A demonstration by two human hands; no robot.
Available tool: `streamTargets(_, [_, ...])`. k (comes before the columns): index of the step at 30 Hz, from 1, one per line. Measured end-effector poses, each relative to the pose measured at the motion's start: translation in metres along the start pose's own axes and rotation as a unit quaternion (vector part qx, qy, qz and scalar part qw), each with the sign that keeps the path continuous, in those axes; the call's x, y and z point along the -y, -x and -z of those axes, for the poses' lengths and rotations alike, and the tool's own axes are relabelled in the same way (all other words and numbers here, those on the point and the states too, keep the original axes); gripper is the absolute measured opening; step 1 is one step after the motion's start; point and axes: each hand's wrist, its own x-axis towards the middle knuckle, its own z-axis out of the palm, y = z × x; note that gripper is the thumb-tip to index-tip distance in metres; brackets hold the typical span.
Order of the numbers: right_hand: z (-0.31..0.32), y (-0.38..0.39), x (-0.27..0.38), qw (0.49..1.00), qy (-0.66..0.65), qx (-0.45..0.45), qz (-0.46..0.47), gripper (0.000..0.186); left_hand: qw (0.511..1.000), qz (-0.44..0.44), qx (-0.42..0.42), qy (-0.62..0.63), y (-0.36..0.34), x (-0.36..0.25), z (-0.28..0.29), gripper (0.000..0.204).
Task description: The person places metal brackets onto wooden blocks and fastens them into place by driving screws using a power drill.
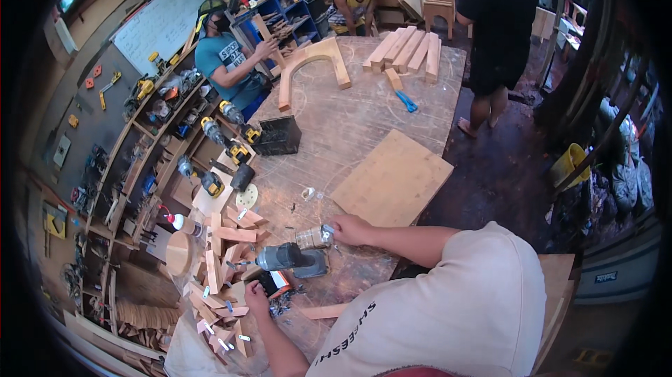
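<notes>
My right hand (355,230) is closed around the end of a clear container (315,236), which lies on its side above the worktable (308,167). My left hand (257,296) has its fingers curled beside a small black, white and orange box (276,282); what it pinches, if anything, is too small to make out. Between my hands a cordless drill (280,256) rests on the table, its bit toward the left. Small dark screws (280,305) are scattered beside the box. Cut wooden pieces (227,254), several with small metal plates, lie heaped at the left.
A flat wooden board (393,174) lies to the right. Farther off are a curved wooden frame (311,62), stacked wood strips (406,51), blue-handled pliers (406,102) and a black bin (278,136). More drills (227,142) line the left edge. Other people work or stand around the far end.
</notes>
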Motion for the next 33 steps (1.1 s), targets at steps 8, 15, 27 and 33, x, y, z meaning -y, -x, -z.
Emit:
streamTargets(8, [0.042, 0.042, 0.190, 0.833, -0.332, 0.293, 0.332, 0.010, 0.990, -0.132, -0.013, -0.056, -0.008, 0.034, 0.015, 0.018])
streamTargets(15, [0.022, 0.117, 0.374, 0.528, -0.248, 0.388, 0.714, 0.021, 0.995, -0.094, 0.002, -0.033, -0.015, 0.018, -0.018, 0.018])
streamTargets(27, [0.009, 0.124, 0.407, 0.457, -0.288, 0.424, 0.727, 0.020, 1.000, -0.009, -0.012, -0.024, 0.001, 0.014, 0.006, 0.018])
streamTargets(33, [0.011, 0.123, 0.410, 0.454, -0.288, 0.429, 0.726, 0.020, 1.000, -0.006, -0.001, -0.019, 0.002, 0.009, -0.002, 0.018])
